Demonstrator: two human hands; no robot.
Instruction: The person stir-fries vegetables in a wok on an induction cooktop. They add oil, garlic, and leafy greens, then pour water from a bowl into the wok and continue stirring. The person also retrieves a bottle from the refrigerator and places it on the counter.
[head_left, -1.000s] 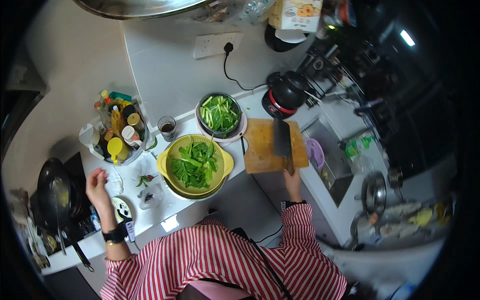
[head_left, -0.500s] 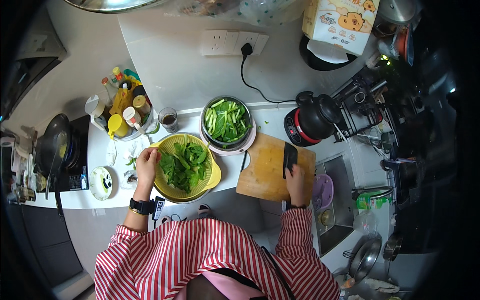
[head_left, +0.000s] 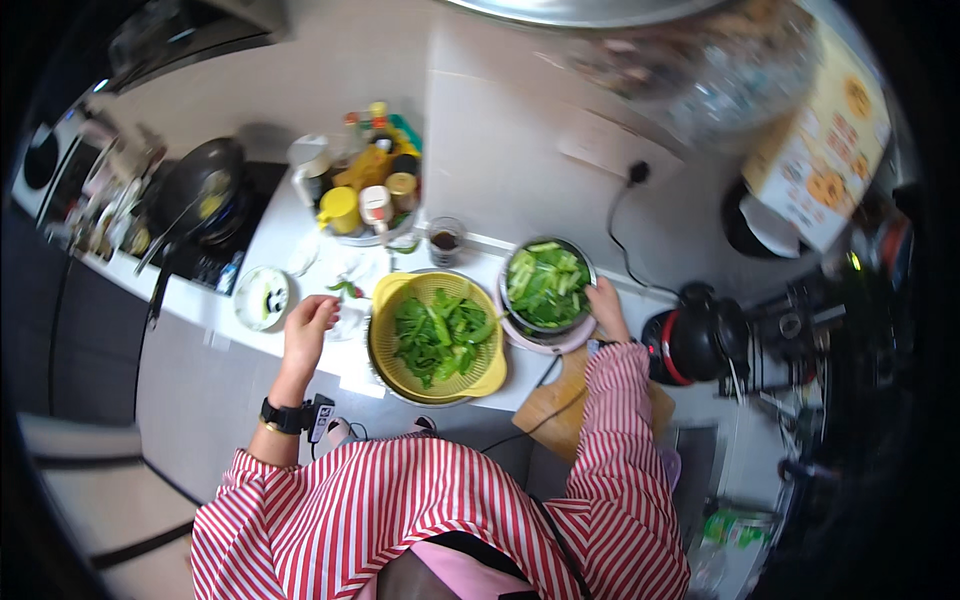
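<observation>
A yellow colander (head_left: 489, 383) of leafy greens (head_left: 440, 335) rests in a metal bowl on the counter's front edge. My left hand (head_left: 312, 326) hovers left of it, apart from the rim, with fingers curled together and nothing visible in them. To the right stands a metal pot (head_left: 588, 262) of cut green stalks and leaves (head_left: 547, 285), set on a round pink base (head_left: 532, 341). My right hand (head_left: 607, 305) grips this pot's right rim. The wooden cutting board (head_left: 553, 408) lies partly under my right sleeve; no knife shows on its visible part.
A panda-patterned plate (head_left: 263, 298), a glass of dark liquid (head_left: 445, 242) and seasoning bottles (head_left: 372, 205) stand left and behind. A wok (head_left: 205, 180) sits on the stove far left. Right of the pot is a black kettle (head_left: 705, 330) with its cord.
My right hand has left the knife on the board and taken hold of the pot's rim. My left hand has come away from the colander. The whole view has swung round.
</observation>
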